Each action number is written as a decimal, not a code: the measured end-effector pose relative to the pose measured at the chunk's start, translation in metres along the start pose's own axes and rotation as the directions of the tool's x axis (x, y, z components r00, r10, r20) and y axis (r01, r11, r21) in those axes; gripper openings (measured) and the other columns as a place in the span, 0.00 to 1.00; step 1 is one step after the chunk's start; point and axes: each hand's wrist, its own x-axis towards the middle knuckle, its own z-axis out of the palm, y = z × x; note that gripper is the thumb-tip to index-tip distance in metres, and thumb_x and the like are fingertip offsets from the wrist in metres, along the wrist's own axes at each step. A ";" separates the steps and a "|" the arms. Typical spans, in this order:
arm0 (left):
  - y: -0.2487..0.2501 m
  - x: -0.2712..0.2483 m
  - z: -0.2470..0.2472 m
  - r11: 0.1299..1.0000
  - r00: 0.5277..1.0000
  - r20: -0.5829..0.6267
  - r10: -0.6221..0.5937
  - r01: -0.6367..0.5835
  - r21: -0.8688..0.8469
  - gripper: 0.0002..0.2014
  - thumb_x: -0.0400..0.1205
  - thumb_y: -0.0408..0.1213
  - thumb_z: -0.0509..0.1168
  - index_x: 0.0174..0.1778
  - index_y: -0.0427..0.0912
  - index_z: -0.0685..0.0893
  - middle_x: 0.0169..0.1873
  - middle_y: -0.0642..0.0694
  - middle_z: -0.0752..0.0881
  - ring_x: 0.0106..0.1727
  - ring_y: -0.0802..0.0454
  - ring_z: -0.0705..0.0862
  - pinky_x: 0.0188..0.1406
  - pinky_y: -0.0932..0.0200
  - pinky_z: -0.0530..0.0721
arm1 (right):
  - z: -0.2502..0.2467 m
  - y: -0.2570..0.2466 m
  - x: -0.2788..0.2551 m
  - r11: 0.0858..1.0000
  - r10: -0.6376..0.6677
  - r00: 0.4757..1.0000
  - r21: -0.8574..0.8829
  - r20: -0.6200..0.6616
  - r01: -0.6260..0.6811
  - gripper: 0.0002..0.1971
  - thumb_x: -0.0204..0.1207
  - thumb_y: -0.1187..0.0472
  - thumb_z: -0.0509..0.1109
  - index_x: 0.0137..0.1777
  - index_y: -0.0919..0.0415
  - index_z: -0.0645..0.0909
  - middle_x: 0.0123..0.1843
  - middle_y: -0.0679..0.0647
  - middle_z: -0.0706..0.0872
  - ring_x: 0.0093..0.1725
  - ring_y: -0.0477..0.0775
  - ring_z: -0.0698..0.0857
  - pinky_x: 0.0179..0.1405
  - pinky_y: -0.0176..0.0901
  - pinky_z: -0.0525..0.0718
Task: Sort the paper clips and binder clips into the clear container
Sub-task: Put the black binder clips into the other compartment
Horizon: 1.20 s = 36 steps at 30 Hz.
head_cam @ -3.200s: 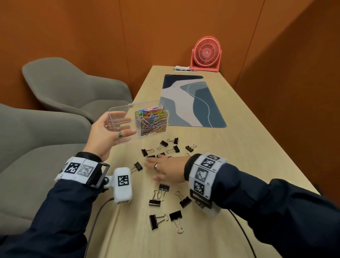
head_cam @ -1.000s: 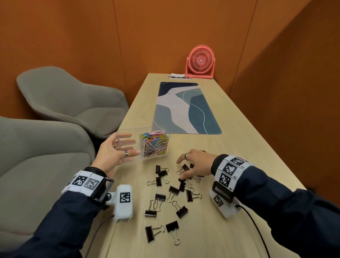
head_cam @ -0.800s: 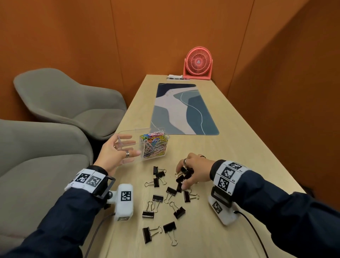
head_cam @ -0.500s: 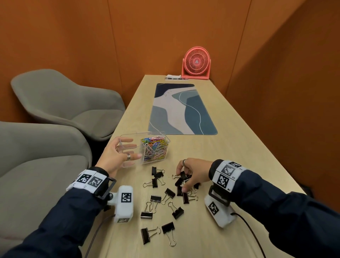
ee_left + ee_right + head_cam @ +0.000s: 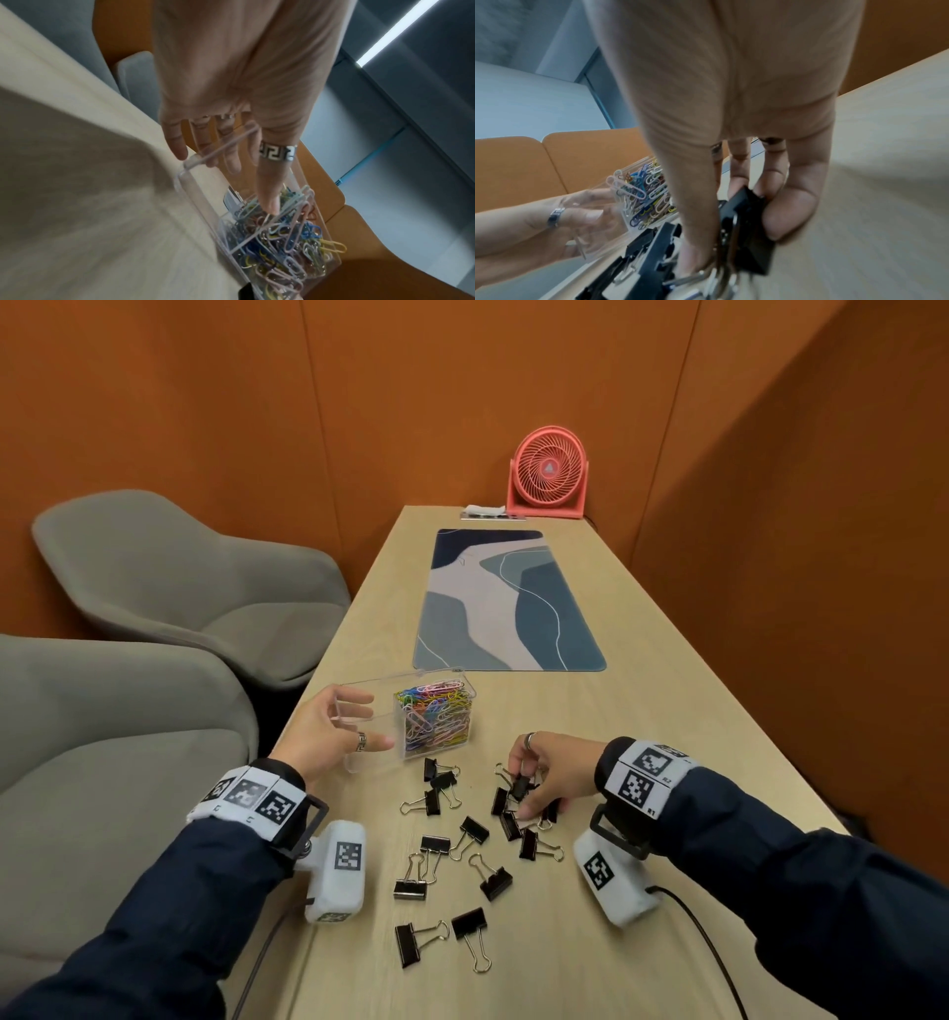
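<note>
The clear container [image 5: 400, 677] sits on the wooden table near its left edge. Its right compartment is full of coloured paper clips [image 5: 436, 719], and the left compartment looks empty. My left hand [image 5: 359, 726] grips the empty end, thumb on the near wall and fingers behind it; the left wrist view shows the left hand [image 5: 231, 166] on the container [image 5: 200, 203]. To the right, my right hand [image 5: 529, 796] curls over a cluster of black binder clips and pinches one [image 5: 519, 784]. In the right wrist view, the fingers [image 5: 790, 203] close on that clip [image 5: 744, 205].
Several more binder clips [image 5: 462, 855] lie scattered on the table between my forearms. A blue patterned desk mat [image 5: 503, 608] lies beyond the container, and a pink fan [image 5: 548, 474] stands at the far end. Grey chairs [image 5: 179, 588] stand to the left.
My left hand has brought the container down from mid-air to the table. My right hand has moved from lying flat on the clips to the right-hand cluster and curled its fingers on clips there.
</note>
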 end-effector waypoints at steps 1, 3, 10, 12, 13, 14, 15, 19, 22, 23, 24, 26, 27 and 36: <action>-0.001 0.000 0.000 1.000 1.000 -0.009 -0.005 0.005 0.028 0.26 0.60 0.25 0.82 0.45 0.50 0.80 0.47 0.47 0.84 0.47 0.51 0.81 0.53 0.54 0.79 | 0.000 0.001 0.000 1.000 -0.003 1.000 0.014 -0.006 0.003 0.20 0.65 0.63 0.80 0.47 0.50 0.72 0.47 0.49 0.72 0.36 0.44 0.74 0.26 0.34 0.79; -0.003 -0.001 0.001 0.998 1.000 -0.021 -0.018 0.019 0.056 0.25 0.59 0.25 0.82 0.45 0.50 0.79 0.47 0.47 0.84 0.48 0.48 0.81 0.49 0.56 0.79 | 0.000 0.003 -0.001 1.000 -0.017 1.000 0.020 -0.017 0.018 0.18 0.66 0.64 0.79 0.42 0.49 0.71 0.43 0.48 0.73 0.34 0.44 0.74 0.26 0.35 0.79; 0.001 -0.004 0.005 0.986 0.998 -0.040 -0.047 0.053 0.156 0.28 0.63 0.29 0.81 0.57 0.41 0.77 0.53 0.44 0.83 0.53 0.48 0.81 0.39 0.64 0.74 | 0.003 0.004 -0.003 0.991 -0.096 0.987 -0.108 -0.127 0.082 0.16 0.70 0.62 0.75 0.34 0.48 0.69 0.34 0.45 0.75 0.31 0.43 0.73 0.32 0.32 0.72; 0.003 -0.006 0.002 0.976 0.997 -0.020 -0.068 0.071 0.207 0.32 0.64 0.33 0.82 0.61 0.43 0.75 0.56 0.43 0.80 0.58 0.46 0.79 0.48 0.58 0.77 | 0.003 0.006 -0.004 0.990 -0.105 0.982 -0.108 -0.158 0.089 0.15 0.70 0.62 0.75 0.33 0.48 0.70 0.33 0.45 0.77 0.30 0.42 0.73 0.31 0.32 0.71; 0.005 -0.008 0.000 0.971 0.997 -0.016 -0.073 0.074 0.229 0.35 0.64 0.36 0.82 0.64 0.44 0.74 0.57 0.44 0.79 0.61 0.45 0.78 0.55 0.54 0.78 | 0.003 0.007 -0.005 0.992 -0.106 0.979 -0.090 -0.175 0.091 0.15 0.69 0.62 0.76 0.33 0.49 0.71 0.33 0.46 0.78 0.29 0.42 0.73 0.30 0.32 0.71; 0.008 -0.010 -0.002 0.968 0.998 -0.023 -0.065 0.069 0.241 0.38 0.64 0.39 0.82 0.68 0.45 0.72 0.58 0.44 0.77 0.63 0.44 0.77 0.61 0.51 0.76 | 0.003 0.008 -0.007 0.994 -0.101 0.976 -0.061 -0.192 0.091 0.15 0.69 0.62 0.76 0.33 0.49 0.72 0.34 0.46 0.79 0.28 0.42 0.74 0.29 0.32 0.72; 0.012 -0.014 -0.004 0.968 0.998 -0.046 -0.040 0.050 0.246 0.39 0.64 0.43 0.81 0.70 0.46 0.71 0.60 0.45 0.75 0.64 0.45 0.76 0.64 0.50 0.75 | 0.003 0.009 -0.008 0.996 -0.092 0.973 -0.029 -0.211 0.088 0.14 0.68 0.62 0.77 0.33 0.50 0.73 0.34 0.47 0.80 0.27 0.42 0.74 0.28 0.32 0.74; 0.039 -0.033 -0.005 0.965 0.965 -0.197 0.172 -0.126 0.229 0.28 0.73 0.48 0.74 0.68 0.47 0.74 0.59 0.48 0.77 0.59 0.50 0.77 0.59 0.53 0.76 | -0.004 0.004 -0.019 0.988 -0.124 0.927 0.043 -0.355 0.149 0.11 0.68 0.58 0.78 0.35 0.50 0.76 0.35 0.49 0.83 0.30 0.42 0.77 0.34 0.35 0.76; 0.060 -0.046 0.006 0.982 0.976 -0.119 0.184 -0.187 -0.016 0.11 0.81 0.41 0.66 0.58 0.46 0.79 0.56 0.43 0.83 0.51 0.51 0.82 0.51 0.55 0.82 | -0.015 -0.017 -0.031 0.944 -0.225 0.860 0.116 -0.457 0.308 0.09 0.67 0.55 0.79 0.37 0.50 0.79 0.40 0.55 0.88 0.36 0.47 0.81 0.43 0.43 0.81; 0.065 -0.049 0.012 0.979 0.989 -0.059 0.135 -0.142 -0.143 0.09 0.83 0.39 0.63 0.57 0.44 0.79 0.56 0.41 0.83 0.49 0.52 0.83 0.48 0.57 0.83 | -0.018 -0.027 -0.034 0.927 -0.257 0.841 0.123 -0.476 0.353 0.09 0.67 0.55 0.79 0.37 0.50 0.80 0.40 0.55 0.88 0.36 0.47 0.81 0.43 0.43 0.81; 0.070 -0.053 0.020 0.960 0.998 0.009 0.070 -0.065 -0.272 0.09 0.84 0.39 0.61 0.57 0.42 0.79 0.55 0.40 0.83 0.47 0.51 0.84 0.46 0.57 0.84 | -0.020 -0.036 -0.037 0.913 -0.282 0.825 0.126 -0.490 0.387 0.08 0.67 0.55 0.79 0.37 0.50 0.80 0.38 0.53 0.87 0.35 0.45 0.81 0.40 0.41 0.80; 0.073 -0.055 0.033 0.872 0.985 0.162 -0.067 0.136 -0.470 0.13 0.86 0.43 0.57 0.56 0.38 0.79 0.54 0.38 0.83 0.47 0.46 0.85 0.45 0.55 0.87 | -0.021 -0.053 -0.039 0.894 -0.311 0.802 0.130 -0.510 0.430 0.09 0.66 0.55 0.79 0.37 0.50 0.80 0.34 0.48 0.85 0.31 0.41 0.80 0.37 0.34 0.77; 0.073 -0.056 0.039 0.815 0.961 0.250 -0.116 0.236 -0.529 0.17 0.86 0.45 0.55 0.58 0.36 0.79 0.55 0.36 0.82 0.49 0.42 0.86 0.47 0.52 0.87 | -0.020 -0.060 -0.040 0.887 -0.321 0.795 0.130 -0.515 0.442 0.09 0.66 0.56 0.79 0.37 0.50 0.80 0.33 0.46 0.85 0.30 0.39 0.80 0.37 0.32 0.77; 0.067 -0.050 0.054 0.368 0.845 0.499 -0.194 0.534 -0.761 0.20 0.88 0.33 0.51 0.73 0.26 0.67 0.62 0.30 0.81 0.57 0.36 0.84 0.43 0.42 0.89 | -0.014 -0.065 -0.041 0.911 -0.336 0.710 -0.022 -0.619 0.412 0.05 0.72 0.55 0.74 0.43 0.55 0.87 0.32 0.40 0.78 0.28 0.28 0.74 0.31 0.21 0.71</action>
